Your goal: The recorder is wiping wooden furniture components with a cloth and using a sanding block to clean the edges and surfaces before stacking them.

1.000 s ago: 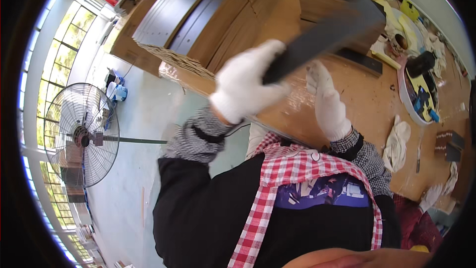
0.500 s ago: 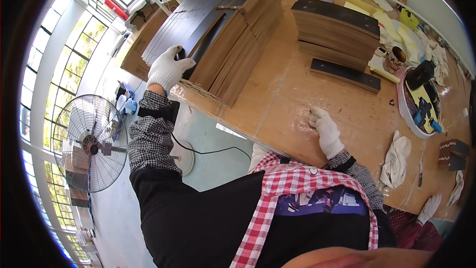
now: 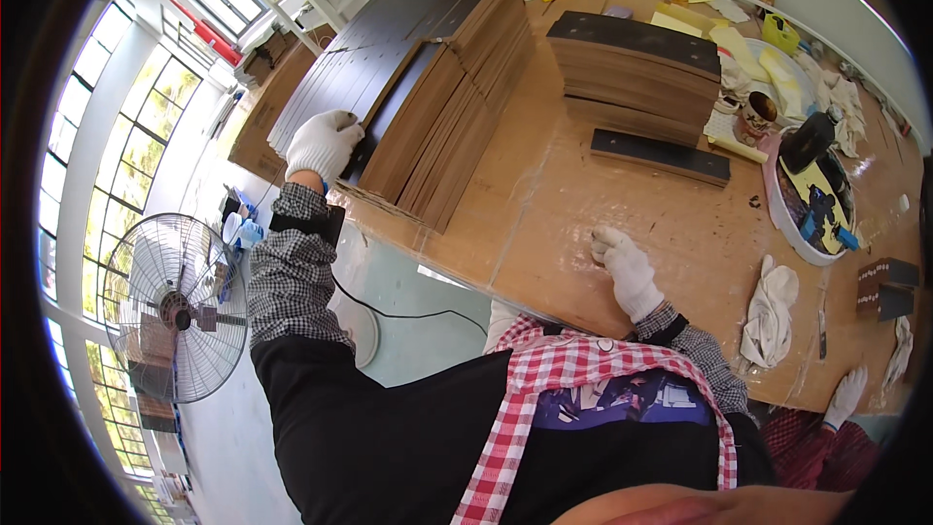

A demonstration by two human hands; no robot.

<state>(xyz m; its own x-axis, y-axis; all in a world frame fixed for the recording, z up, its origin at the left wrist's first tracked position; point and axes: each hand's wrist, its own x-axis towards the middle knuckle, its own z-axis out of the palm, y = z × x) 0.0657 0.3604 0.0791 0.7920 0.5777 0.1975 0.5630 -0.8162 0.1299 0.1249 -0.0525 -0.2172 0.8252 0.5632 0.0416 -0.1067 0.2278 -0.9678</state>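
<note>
My left hand (image 3: pixel 326 147), in a white knitted glove, is closed at the near end of a long stack of boards (image 3: pixel 428 131). Its curled fingers are on the end of a dark-faced board (image 3: pixel 400 97), which lies in a gap in the top row; the glove hides the grip itself. Brown edges show along the side of the stack. My right hand (image 3: pixel 627 274), also gloved, rests on the brown-covered table (image 3: pixel 544 233) with its fingers curled in. Nothing shows in it.
A second board stack (image 3: pixel 632 78) stands farther right, one dark board (image 3: pixel 661 156) before it. Right of these are a tub with a dark bottle (image 3: pixel 809 141), a loose glove (image 3: pixel 773 313) and small dark blocks (image 3: pixel 886 289). Another person's gloved hand (image 3: pixel 846 397) is lower right. A fan (image 3: pixel 175 309) stands left.
My left hand has closed from spread fingers and thumb at the stack's near end. The raised dark board there now lies lower. My right hand's fingers have curled in more. The view has shifted slightly.
</note>
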